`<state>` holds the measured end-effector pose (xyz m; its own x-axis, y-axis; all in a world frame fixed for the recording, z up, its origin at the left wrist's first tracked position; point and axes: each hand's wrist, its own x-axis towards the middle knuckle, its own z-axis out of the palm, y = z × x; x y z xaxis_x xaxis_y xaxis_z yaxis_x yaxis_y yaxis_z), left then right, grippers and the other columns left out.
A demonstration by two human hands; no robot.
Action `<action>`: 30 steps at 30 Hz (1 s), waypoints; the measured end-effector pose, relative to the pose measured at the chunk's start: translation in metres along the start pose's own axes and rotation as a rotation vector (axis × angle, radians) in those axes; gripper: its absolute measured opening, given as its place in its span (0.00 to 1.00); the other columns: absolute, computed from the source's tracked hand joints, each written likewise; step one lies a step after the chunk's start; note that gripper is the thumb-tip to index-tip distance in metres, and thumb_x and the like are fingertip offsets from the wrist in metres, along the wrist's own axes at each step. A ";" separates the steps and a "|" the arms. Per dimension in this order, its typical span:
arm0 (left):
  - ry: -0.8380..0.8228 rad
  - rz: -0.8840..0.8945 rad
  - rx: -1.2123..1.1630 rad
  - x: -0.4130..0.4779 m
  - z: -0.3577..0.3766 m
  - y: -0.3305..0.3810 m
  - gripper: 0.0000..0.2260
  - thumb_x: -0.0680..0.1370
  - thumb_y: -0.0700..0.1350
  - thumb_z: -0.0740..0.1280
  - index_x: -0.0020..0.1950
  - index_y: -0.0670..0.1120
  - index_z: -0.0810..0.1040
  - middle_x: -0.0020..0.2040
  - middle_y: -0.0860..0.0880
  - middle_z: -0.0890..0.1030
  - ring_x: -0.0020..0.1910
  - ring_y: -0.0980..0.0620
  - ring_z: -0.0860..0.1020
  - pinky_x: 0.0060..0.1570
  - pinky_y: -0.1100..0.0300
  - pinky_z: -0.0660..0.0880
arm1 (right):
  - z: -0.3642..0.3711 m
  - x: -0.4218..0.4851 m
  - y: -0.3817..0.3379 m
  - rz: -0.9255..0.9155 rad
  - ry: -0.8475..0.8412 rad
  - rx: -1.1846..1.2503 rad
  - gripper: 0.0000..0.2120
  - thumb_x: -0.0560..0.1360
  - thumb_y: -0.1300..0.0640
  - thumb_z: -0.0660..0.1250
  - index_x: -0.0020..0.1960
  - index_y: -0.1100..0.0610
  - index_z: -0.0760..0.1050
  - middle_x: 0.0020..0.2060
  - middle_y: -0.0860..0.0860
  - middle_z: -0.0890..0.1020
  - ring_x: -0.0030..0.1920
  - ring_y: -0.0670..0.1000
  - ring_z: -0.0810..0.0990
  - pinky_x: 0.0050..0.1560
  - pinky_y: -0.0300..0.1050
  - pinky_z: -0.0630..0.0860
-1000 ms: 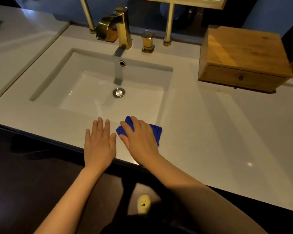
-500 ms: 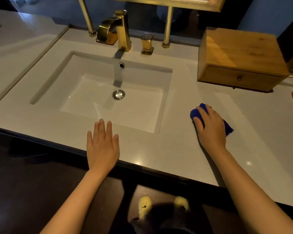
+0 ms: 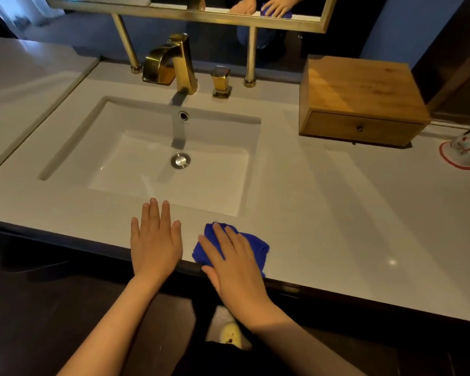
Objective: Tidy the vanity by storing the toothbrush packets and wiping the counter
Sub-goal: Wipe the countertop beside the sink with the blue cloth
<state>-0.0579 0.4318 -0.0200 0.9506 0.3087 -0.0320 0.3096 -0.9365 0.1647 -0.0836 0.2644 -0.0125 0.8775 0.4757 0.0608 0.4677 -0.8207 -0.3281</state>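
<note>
Wiping is the step I have in hand: my right hand [image 3: 235, 263] lies flat and spread on the blue cloth [image 3: 251, 246], pressing it onto the desk [image 3: 350, 213] at the near edge, just right of the sink [image 3: 158, 156] front. The fingers are stretched out over the cloth rather than curled round it, so I judge it is pinned under the palm, not gripped. My left hand [image 3: 155, 240] rests just beside it to the left, flat and open on the near rim with fingers close together, holding nothing and seemingly bracing me.

I see no toothbrush packets anywhere on the surface; I judge they are stored, perhaps in the wooden drawer box [image 3: 361, 101] at the far right, whose drawer is shut, though I cannot see inside. Right of the box stands a small white object with red trim [image 3: 465, 150], too unclear to name.

The next move, as I judge it, calls for sliding the cloth along a stretch not yet covered, keeping the palm flat and the pressure even so the cloth does not bunch or slip off the near edge.
</note>
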 end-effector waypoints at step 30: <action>0.031 0.013 -0.037 0.000 0.000 -0.002 0.25 0.81 0.52 0.48 0.76 0.44 0.49 0.78 0.43 0.50 0.77 0.47 0.47 0.74 0.48 0.44 | -0.022 0.008 0.025 0.126 0.000 0.198 0.28 0.77 0.47 0.44 0.75 0.54 0.55 0.75 0.58 0.56 0.75 0.58 0.55 0.73 0.51 0.41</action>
<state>-0.0583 0.4338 -0.0206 0.9532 0.3022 0.0011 0.2959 -0.9338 0.2012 -0.0625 0.2404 0.0001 0.9276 0.3734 0.0078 0.3246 -0.7957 -0.5113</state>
